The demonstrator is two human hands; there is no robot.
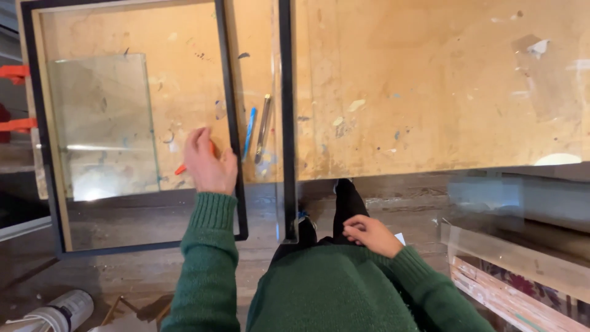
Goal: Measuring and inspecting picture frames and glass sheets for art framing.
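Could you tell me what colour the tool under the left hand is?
Orange tool, seen in the head view.

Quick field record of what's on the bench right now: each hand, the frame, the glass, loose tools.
left hand: on the bench inside the black frame, closed around an orange tool
right hand: down by the person's waist, nothing visible in it
black frame: flat on the workbench, near end overhanging the bench edge
glass pane: lying inside the frame, left of the left hand
loose tools: blue pen-like tool and metal tool, right of the frame's right bar
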